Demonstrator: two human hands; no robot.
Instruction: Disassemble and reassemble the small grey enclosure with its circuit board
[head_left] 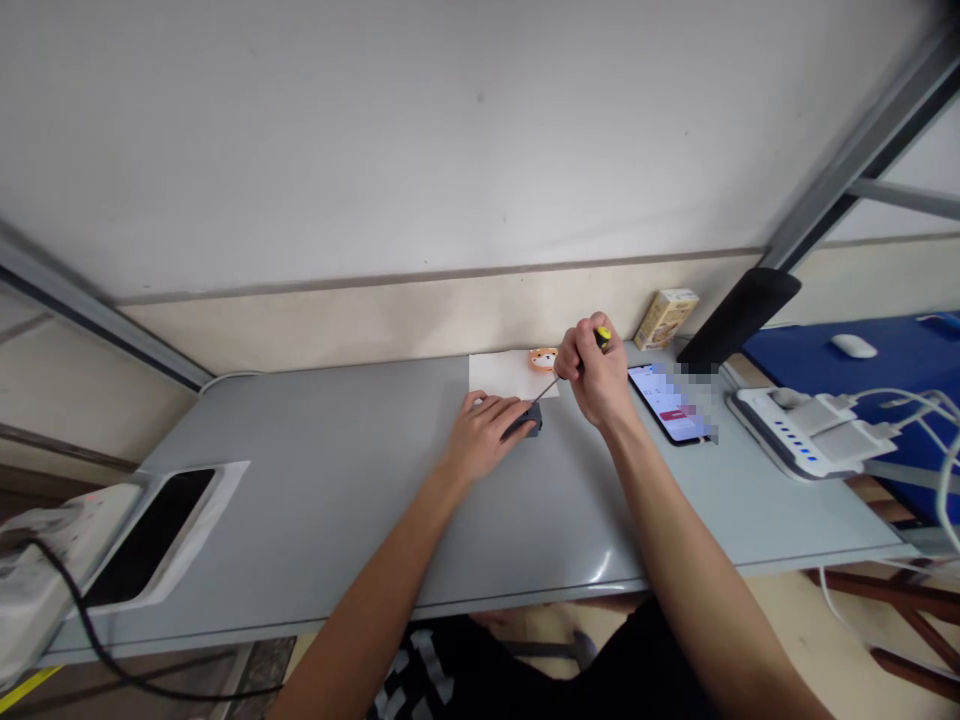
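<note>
My left hand [486,432] presses a small dark grey block-like part [534,421] down on the grey table [360,480], its fingers closed over the part. In my right hand [595,370] is a screwdriver [602,338] with a black and yellow handle, gripped in a fist. The thin metal shaft slants down to the left, and its tip meets the dark part near my left fingertips. Whether the tip sits in a screw is too small to tell. Behind my hands lies a white sheet of paper [499,373] with an orange-and-white bear-face item [543,359] on it.
To the right are a lit phone [670,404], a small carton [666,318], a black cylinder [739,320] and a white power strip [795,440] with plugs and cables. A dark-screened phone [157,535] and another white power strip [67,570] are at left.
</note>
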